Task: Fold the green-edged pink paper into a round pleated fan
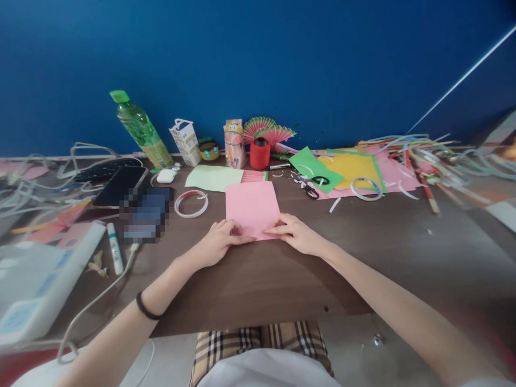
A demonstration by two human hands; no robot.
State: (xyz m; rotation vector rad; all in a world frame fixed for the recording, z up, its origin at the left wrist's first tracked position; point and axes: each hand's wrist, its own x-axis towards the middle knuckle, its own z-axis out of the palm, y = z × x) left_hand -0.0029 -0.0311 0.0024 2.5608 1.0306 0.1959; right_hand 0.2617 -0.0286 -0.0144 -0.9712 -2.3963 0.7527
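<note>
A pink sheet of paper (252, 207) lies flat on the brown desk (262, 279) in front of me. My left hand (220, 242) pinches the sheet's near edge at its left, fingers curled. My right hand (296, 232) presses the same near edge at its right, fingers together and bent. Both hands rest on the desk. A narrow fold seems to run along the near edge under my fingers.
A roll of tape (191, 203), a pale green sheet (212, 177), scissors (308, 188) and coloured papers (355, 169) lie behind the sheet. Left are a phone (121, 185), a glue stick (115, 248), cables and a green bottle (141, 129). Paper strips (439, 153) pile at right.
</note>
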